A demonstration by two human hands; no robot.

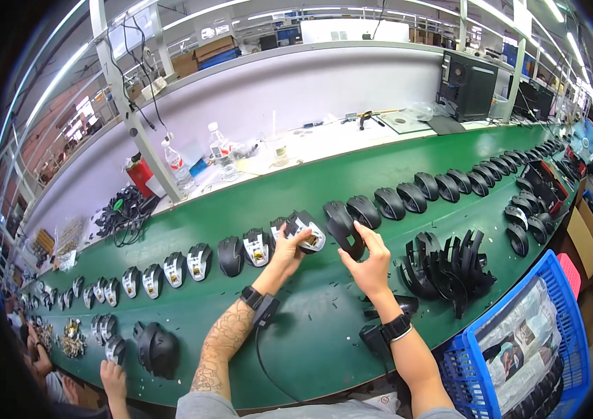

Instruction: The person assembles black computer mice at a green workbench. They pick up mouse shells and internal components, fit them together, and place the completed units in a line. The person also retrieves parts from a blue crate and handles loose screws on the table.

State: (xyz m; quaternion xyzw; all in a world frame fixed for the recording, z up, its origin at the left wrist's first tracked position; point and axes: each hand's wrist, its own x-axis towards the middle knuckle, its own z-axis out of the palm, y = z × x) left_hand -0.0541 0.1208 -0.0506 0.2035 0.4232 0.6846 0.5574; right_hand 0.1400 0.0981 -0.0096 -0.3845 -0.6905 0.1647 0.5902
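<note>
My left hand (287,253) is closed on a computer mouse (308,232). This mouse has a black front and an uncovered silver rear with a yellow patch. To its right, my right hand (370,264) pinches a curved black mouse cover (353,244) between thumb and fingers. The cover sits close to a black mouse (338,218) in the row and partly overlaps it in view. Left of my hands, silver-backed mice (257,248) stand in line with an all-black mouse (230,255). Black mice (389,202) continue the row to the right.
Loose curved black covers (450,269) lie heaped on the green table (296,349) by my right forearm. A blue basket (470,349) stands at lower right. Another person's hand (113,378) is at lower left beside stacked black shells (156,349). Bottles (221,148) stand on the back ledge.
</note>
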